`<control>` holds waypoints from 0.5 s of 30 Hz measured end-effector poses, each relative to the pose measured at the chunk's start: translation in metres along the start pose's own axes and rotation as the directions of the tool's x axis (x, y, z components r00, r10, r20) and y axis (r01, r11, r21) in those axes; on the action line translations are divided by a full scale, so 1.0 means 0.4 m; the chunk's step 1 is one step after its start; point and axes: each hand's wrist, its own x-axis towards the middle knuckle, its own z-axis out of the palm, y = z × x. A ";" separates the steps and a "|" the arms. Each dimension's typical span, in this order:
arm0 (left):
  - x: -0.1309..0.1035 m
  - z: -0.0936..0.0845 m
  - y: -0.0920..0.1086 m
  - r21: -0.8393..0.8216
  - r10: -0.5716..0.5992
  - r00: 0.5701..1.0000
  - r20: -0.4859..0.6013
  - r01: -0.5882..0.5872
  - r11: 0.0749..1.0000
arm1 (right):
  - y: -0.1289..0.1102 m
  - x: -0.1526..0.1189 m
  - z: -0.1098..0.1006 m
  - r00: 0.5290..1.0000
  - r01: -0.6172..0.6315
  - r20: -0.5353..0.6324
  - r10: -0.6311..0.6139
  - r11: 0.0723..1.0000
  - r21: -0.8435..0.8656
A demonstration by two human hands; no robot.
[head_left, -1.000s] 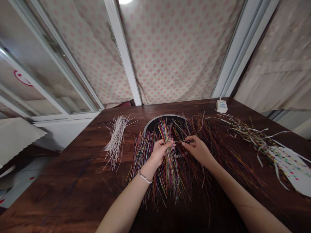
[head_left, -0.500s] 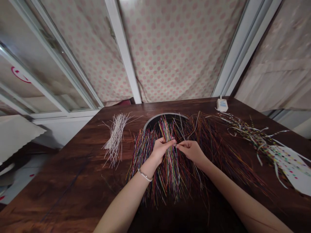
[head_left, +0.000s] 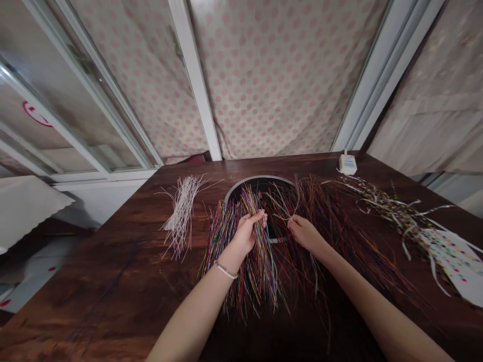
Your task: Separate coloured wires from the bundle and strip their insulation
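Observation:
My left hand [head_left: 246,233] is closed around a bundle of thin multicoloured wire-like strands [head_left: 265,259], whose ends fan out above and below the fist. To the right, apart from it, my right hand [head_left: 305,233] pinches a few pale thin strands [head_left: 296,203] that stick up past its fingertips. More multicoloured strands [head_left: 220,229] lie beneath and left of the bundle. Behind the hands shows a dark round plate with a grey rim [head_left: 260,177], partly covered by strands. Reddish-brown strands [head_left: 345,236] spread out beside my right hand.
On the left of the dark wooden table [head_left: 124,251] lies a pile of white strands [head_left: 183,208]. A small white box [head_left: 347,164] stands at the back right. Dotted ribbons [head_left: 388,203] and a spotted white sheet [head_left: 455,256] lie at the right edge.
My right hand has moved right, away from the bundle, with pale strands in its fingers. My left hand keeps its hold, and the bundle's top leans slightly further left.

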 end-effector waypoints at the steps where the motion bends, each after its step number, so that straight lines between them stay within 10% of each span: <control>1: 0.001 0.000 0.001 -0.014 -0.008 1.000 0.002 0.008 1.000 | 0.001 -0.002 0.000 1.000 0.030 -0.006 -0.031 0.995 -0.095; 6: -0.003 0.003 -0.003 0.035 0.044 0.995 0.086 -0.047 0.998 | -0.014 -0.021 0.006 0.994 0.056 -0.071 -0.078 0.960 -0.273; 15: -0.016 0.010 -0.017 0.268 0.141 0.972 0.188 -0.189 0.945 | -0.013 -0.020 0.038 0.985 -0.089 0.162 0.063 0.984 0.157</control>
